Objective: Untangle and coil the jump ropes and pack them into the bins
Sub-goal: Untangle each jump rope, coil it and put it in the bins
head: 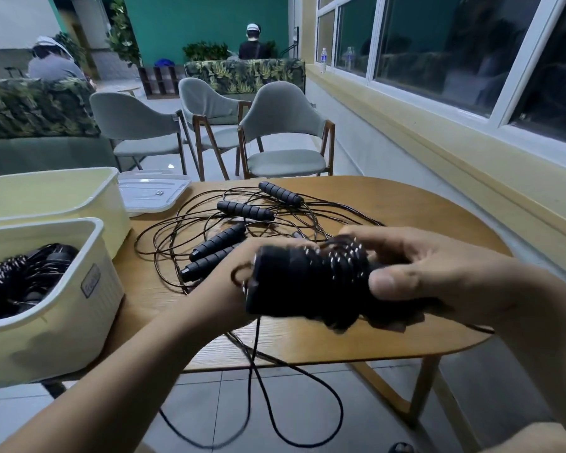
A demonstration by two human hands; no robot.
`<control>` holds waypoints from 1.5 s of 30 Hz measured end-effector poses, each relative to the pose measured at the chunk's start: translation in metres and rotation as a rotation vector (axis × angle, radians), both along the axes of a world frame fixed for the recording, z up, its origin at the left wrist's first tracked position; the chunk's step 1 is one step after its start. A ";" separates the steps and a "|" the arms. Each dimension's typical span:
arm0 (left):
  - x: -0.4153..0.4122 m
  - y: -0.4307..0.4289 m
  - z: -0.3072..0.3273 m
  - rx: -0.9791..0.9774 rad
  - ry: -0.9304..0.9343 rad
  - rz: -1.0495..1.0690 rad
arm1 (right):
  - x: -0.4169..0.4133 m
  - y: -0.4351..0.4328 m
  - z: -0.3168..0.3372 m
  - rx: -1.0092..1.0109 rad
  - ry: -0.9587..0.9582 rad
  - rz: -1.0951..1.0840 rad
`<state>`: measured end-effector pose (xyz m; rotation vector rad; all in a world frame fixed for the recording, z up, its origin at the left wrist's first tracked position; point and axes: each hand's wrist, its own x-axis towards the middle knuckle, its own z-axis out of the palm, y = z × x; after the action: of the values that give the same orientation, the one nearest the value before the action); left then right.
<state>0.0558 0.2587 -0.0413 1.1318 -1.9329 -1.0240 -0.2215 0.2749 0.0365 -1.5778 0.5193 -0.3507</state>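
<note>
dim indoor, dark windows (455, 50) | hands blurred | edges warped

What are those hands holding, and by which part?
A jump rope, handles bundled together. The left hand grips the bare handle end; the right hand pinches the wrapped end between thumb and fingers.

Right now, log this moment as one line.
step: coiling | left hand and right hand: hold rope bundle | loose cord: hangs toward floor | tangled ropes: on table | near bin: holds coiled ropes
</note>
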 end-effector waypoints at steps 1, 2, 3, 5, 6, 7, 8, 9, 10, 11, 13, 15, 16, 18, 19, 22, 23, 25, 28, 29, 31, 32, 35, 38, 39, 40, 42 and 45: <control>0.002 0.000 -0.007 0.032 -0.027 0.028 | 0.000 0.000 0.000 -0.002 -0.034 -0.021; -0.001 0.005 -0.005 0.058 -0.027 0.030 | 0.000 -0.001 0.000 -0.012 -0.051 -0.063; -0.006 0.009 -0.001 0.067 -0.008 0.028 | -0.001 -0.002 0.000 -0.031 -0.057 -0.123; -0.021 0.020 0.014 0.075 -0.017 0.010 | -0.002 -0.003 0.001 -0.082 -0.064 -0.246; -0.028 0.025 0.020 0.059 -0.005 -0.005 | -0.002 -0.004 0.002 -0.099 -0.075 -0.297; -0.034 0.028 0.025 0.027 0.007 -0.031 | -0.001 -0.004 0.002 -0.108 -0.086 -0.346; -0.037 0.030 0.025 0.004 -0.004 -0.065 | 0.000 -0.004 0.003 -0.112 -0.096 -0.395; -0.037 0.030 0.023 -0.005 -0.019 -0.074 | 0.002 -0.004 0.003 -0.110 -0.108 -0.446; -0.037 0.028 0.022 0.006 -0.028 -0.068 | 0.003 -0.005 0.003 -0.108 -0.119 -0.499; -0.038 0.027 0.020 0.028 -0.028 -0.055 | 0.004 -0.004 0.003 -0.115 -0.124 -0.550; -0.039 0.028 0.018 0.022 -0.070 -0.048 | 0.006 -0.003 0.003 -0.158 -0.104 -0.630; -0.039 0.027 0.018 -0.036 -0.175 -0.039 | 0.006 -0.003 0.004 -0.209 -0.057 -0.689; -0.038 0.026 0.020 -0.083 -0.238 -0.042 | 0.006 -0.003 0.005 -0.242 -0.013 -0.711; -0.038 0.028 0.027 -0.170 -0.357 -0.050 | 0.003 -0.005 0.003 -0.336 0.116 -0.766; -0.037 0.030 0.031 -0.204 -0.388 -0.060 | 0.001 -0.007 0.002 -0.384 0.185 -0.781; -0.030 0.030 0.038 -0.283 -0.408 -0.111 | -0.004 -0.013 -0.003 -0.463 0.370 -0.751; -0.026 0.030 0.040 -0.310 -0.406 -0.115 | -0.005 -0.015 -0.004 -0.469 0.428 -0.718; -0.020 0.027 0.039 -0.317 -0.365 -0.111 | -0.006 -0.018 -0.008 -0.442 0.524 -0.639; -0.011 0.023 0.039 -0.301 -0.258 -0.074 | -0.005 -0.019 -0.010 -0.314 0.569 -0.474; -0.008 0.022 0.040 -0.306 -0.228 -0.069 | -0.005 -0.018 -0.010 -0.279 0.570 -0.409; -0.004 0.020 0.041 -0.272 -0.138 -0.074 | -0.004 -0.015 -0.007 -0.227 0.566 -0.263; -0.003 0.019 0.041 -0.243 -0.085 -0.084 | -0.004 -0.013 -0.005 -0.191 0.546 -0.190; -0.001 0.016 0.037 -0.150 0.060 -0.151 | -0.003 -0.010 -0.002 -0.100 0.437 -0.017; -0.002 0.012 0.034 -0.134 0.094 -0.193 | -0.004 -0.009 -0.002 -0.057 0.306 0.041; -0.003 0.011 0.034 -0.108 0.101 -0.194 | -0.004 -0.009 -0.002 -0.048 0.261 0.040; -0.003 0.010 0.032 -0.071 0.108 -0.186 | -0.004 -0.009 -0.002 -0.047 0.217 0.035; -0.002 0.006 0.024 0.014 0.091 -0.149 | -0.003 -0.009 -0.004 -0.029 0.109 0.015; 0.001 0.005 0.016 -0.038 -0.128 -0.021 | -0.003 -0.010 -0.007 0.043 -0.060 -0.010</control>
<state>0.0568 0.2634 -0.0257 1.1834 -2.0596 -0.9425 -0.2242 0.2648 0.0298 -1.5191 0.4854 -0.3912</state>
